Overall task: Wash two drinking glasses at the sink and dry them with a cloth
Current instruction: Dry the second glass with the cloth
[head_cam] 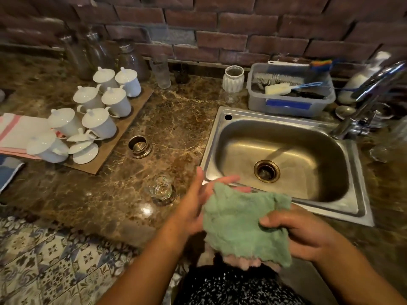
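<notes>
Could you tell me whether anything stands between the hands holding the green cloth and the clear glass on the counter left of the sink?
Nothing visible does. The clear faceted drinking glass sits on bare brown marble counter, just left of the open left hand. The right hand grips the green fluffy cloth.

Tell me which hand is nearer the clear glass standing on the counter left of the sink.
Left. The left hand is open just right of the glass; the right hand grips the green cloth farther right.
</notes>
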Tool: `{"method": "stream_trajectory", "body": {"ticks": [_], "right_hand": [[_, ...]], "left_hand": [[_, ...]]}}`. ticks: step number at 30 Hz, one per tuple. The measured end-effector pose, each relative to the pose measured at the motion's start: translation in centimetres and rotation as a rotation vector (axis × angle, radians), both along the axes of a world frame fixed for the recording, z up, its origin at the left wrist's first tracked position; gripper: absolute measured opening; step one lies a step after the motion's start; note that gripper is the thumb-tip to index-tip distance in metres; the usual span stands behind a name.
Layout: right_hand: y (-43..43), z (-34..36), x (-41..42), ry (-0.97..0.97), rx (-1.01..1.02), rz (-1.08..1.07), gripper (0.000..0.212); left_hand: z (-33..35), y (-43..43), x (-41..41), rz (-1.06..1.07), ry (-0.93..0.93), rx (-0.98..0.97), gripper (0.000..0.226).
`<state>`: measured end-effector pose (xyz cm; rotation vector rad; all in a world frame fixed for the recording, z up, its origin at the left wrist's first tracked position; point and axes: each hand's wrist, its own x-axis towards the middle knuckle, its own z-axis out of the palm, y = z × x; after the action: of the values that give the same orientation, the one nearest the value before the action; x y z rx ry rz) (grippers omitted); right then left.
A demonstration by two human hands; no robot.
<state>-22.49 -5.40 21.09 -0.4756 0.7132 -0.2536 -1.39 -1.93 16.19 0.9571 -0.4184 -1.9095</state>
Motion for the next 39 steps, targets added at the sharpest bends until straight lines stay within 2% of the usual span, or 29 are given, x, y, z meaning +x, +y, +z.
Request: {"method": "stream_trajectory", "body": {"ticks": [2,4,6,8,10,13,17,21,25,27,29,31,33,37,39], "right_hand": [[-0.5,0.4,-2.5,-0.037,0.018,0.006,0.060],[-1.0,0.2,-5.4,-0.003,0.023,-0.011,0.055],[-1.5,-0.5,-8.7,0.034,0.018,-0.050,0.053],[-2.0,-1.6,-12.0,0.067,0.013,-0.118,0.053],[-2.3,-2.6,-15.2,0.066,0.034,-0.186,0.053],[-2.4,-3.7,-19.4,0.027,0.077,-0.256,0.052],[-2.5,-5.1,-24.3,-0.071,0.164,-0.354,0.060],[-3.4,-5.7,-27.8,-0.207,0.236,-0.479,0.050],[-5.5,-6.3,-30.5,-0.289,0.238,-0.596,0.051],[-6.5,-6.7,-32.0,-0.262,0.246,-0.651,0.053],[-6.9,-7.0,-33.1,-0.291,0.230,-0.671,0.053],[-7.2,-6.9,-33.2,-0.328,0.220,-0.744,0.053],[-11.1,-9.1,-38.7,-0.334,0.258,-0.847,0.051],[-11.0,-9.2,-38.3,-0.343,0.249,-0.916,0.051],[-11.4,-10.1,-39.3,-0.339,0.249,-0.946,0.055]], "left_hand": [[-0.2,-0.2,-3.2,-0.057,0.215,0.156,0.108],[-0.4,-0.2,-6.1,-0.104,0.324,0.214,0.109],[-0.2,-0.5,-8.7,-0.150,0.364,0.178,0.108],[0.3,-1.1,-11.1,-0.184,0.317,0.131,0.094],[0.0,-1.9,-13.6,-0.219,0.148,0.112,0.075],[-0.6,-3.5,-17.2,-0.309,-0.209,0.086,0.048],[-0.6,-7.2,-21.4,-0.419,-0.420,0.019,0.039],[1.0,-12.1,-25.4,-0.522,-0.716,-0.110,0.024],[2.5,-16.6,-29.8,-0.531,-0.984,-0.241,0.035],[3.2,-18.8,-31.9,-0.581,-1.082,-0.353,0.028],[3.7,-20.5,-33.8,-0.640,-1.165,-0.436,0.020],[4.3,-21.6,-34.4,-0.664,-1.218,-0.511,0.025],[3.0,-28.1,-41.0,-0.758,-1.239,-0.512,0.028],[2.6,-31.0,-41.2,-0.670,-1.345,-0.587,0.021],[1.4,-33.0,-42.3,-0.644,-1.494,-0.721,0.035]]}}
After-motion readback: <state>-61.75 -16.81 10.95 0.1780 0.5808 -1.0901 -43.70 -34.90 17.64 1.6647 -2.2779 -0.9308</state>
